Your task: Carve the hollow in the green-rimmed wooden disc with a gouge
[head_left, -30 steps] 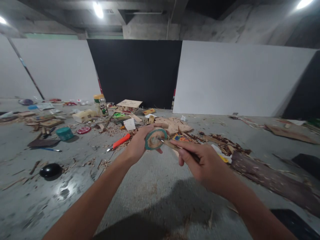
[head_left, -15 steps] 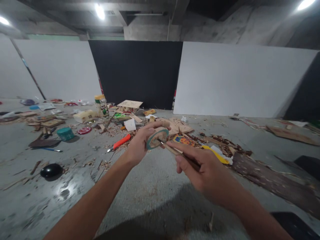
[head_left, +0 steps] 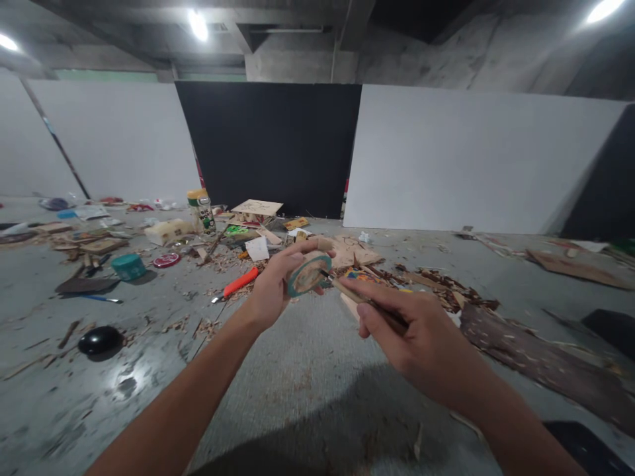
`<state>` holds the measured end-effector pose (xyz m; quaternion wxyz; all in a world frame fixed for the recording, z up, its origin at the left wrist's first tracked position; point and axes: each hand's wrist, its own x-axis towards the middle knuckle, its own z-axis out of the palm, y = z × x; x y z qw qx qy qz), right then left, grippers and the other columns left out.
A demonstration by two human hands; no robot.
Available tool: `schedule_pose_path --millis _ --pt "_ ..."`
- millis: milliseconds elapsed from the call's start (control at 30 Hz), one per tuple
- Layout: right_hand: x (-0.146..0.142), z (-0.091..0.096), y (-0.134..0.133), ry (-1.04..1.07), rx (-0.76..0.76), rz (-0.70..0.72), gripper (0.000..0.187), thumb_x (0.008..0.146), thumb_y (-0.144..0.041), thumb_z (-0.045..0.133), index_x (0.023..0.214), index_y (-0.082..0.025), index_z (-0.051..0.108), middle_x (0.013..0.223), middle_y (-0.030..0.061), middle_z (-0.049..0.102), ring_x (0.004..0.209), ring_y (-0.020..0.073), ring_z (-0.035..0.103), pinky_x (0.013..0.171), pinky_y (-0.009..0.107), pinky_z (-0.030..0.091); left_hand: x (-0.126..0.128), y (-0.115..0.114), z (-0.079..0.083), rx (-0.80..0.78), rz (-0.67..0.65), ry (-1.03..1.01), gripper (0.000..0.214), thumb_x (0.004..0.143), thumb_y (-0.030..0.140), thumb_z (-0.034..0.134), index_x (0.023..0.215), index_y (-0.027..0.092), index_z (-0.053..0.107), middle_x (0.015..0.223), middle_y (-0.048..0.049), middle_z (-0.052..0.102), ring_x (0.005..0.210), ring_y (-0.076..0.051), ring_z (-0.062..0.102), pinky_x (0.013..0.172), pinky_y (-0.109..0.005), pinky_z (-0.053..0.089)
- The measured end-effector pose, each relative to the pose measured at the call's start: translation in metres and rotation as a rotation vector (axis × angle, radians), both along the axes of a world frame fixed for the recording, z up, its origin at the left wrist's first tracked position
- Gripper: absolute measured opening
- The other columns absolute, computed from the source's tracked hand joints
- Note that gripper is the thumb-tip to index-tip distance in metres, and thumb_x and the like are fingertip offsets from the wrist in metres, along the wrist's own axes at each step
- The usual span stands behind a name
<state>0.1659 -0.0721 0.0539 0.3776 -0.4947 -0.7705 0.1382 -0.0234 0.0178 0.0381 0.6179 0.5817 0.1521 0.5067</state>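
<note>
My left hand (head_left: pixel 272 285) is closed around a small round disc (head_left: pixel 308 275) with a teal rim and a pale brown, uneven face, tilted toward me. Pinched like a pen in my right hand (head_left: pixel 404 324) is a slim wooden-handled tool (head_left: pixel 353 295) with a short dark and metallic tip. That tip lies at the disc's right side; whether it touches the face I cannot tell. Part of the handle is hidden by my fingers. Left of the disc, an orange utility knife (head_left: pixel 241 283) rests on the floor.
Wood shavings (head_left: pixel 198 325) and scraps litter the concrete floor. To the left are a teal round container (head_left: pixel 128 266), a red lid (head_left: pixel 167 260) and a black rounded object (head_left: pixel 100 340). A long brown bark-like piece (head_left: pixel 526 350) lies right. Black and white panels (head_left: pixel 268 145) stand behind.
My right hand has drawn slightly right, taking the tool's tip from the middle of the disc toward its right edge. The left hand and disc have shifted a little to the left.
</note>
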Motion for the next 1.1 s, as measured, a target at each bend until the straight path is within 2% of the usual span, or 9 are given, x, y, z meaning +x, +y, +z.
schedule_pose_path --millis 300,467,667,833,967,1100 --pt "-0.0010 0.0003 -0.0002 0.013 -0.006 0.004 0.040 0.091 -0.022 0.050 0.125 -0.021 0.070 0.062 -0.0001 0.062 0.042 0.0100 0.036 0.038 0.023 0.027 0.0001 0.0000 -0.0003 -0.008 0.002 -0.008 0.037 0.080 0.041 0.061 0.107 0.016 0.070 0.112 -0.0114 0.069 0.084 -0.021 0.063 0.064 -0.030 0.056" --pt "-0.0014 -0.0002 0.0008 0.033 -0.004 0.014 0.039 0.090 -0.022 0.051 0.125 -0.021 0.070 0.063 -0.0001 0.063 0.043 0.0095 0.041 0.039 0.022 0.030 -0.0008 0.0004 -0.0009 0.019 0.003 0.010 0.035 0.083 0.040 0.059 0.107 0.017 0.071 0.109 -0.0103 0.069 0.082 -0.020 0.063 0.063 -0.028 0.053" --pt "-0.0012 0.0000 0.0035 0.020 0.016 0.001 0.039 0.091 -0.023 0.051 0.125 -0.020 0.070 0.061 0.0006 0.063 0.046 0.0116 0.047 0.041 0.023 0.034 -0.0081 0.0001 -0.0018 0.071 -0.035 0.080 0.038 0.090 0.045 0.056 0.117 0.021 0.070 0.121 -0.0104 0.065 0.093 -0.021 0.061 0.071 -0.028 0.051" --pt "-0.0022 0.0006 0.0010 0.029 0.032 0.005 0.038 0.092 -0.024 0.049 0.123 -0.021 0.071 0.061 0.0015 0.062 0.045 0.0122 0.042 0.039 0.024 0.030 -0.0090 0.0018 -0.0016 0.070 -0.060 0.063 0.039 0.090 0.046 0.055 0.117 0.021 0.069 0.120 -0.0105 0.065 0.086 -0.019 0.061 0.069 -0.027 0.049" --pt "-0.0024 -0.0018 0.0023 0.024 0.041 0.013 0.040 0.093 -0.024 0.048 0.126 -0.021 0.069 0.059 0.0007 0.060 0.043 0.0122 0.039 0.039 0.024 0.029 -0.0086 0.0022 -0.0002 0.044 -0.025 0.044 0.039 0.087 0.045 0.059 0.114 0.020 0.070 0.121 -0.0112 0.065 0.082 -0.019 0.061 0.065 -0.028 0.047" --pt "-0.0030 -0.0035 0.0045 0.026 0.039 0.012 0.040 0.093 -0.025 0.048 0.127 -0.019 0.069 0.060 0.0005 0.061 0.044 0.0121 0.040 0.040 0.024 0.031 -0.0086 0.0009 -0.0001 0.029 0.007 0.067 0.040 0.081 0.046 0.065 0.109 0.019 0.072 0.116 -0.0110 0.068 0.087 -0.021 0.062 0.068 -0.028 0.047"
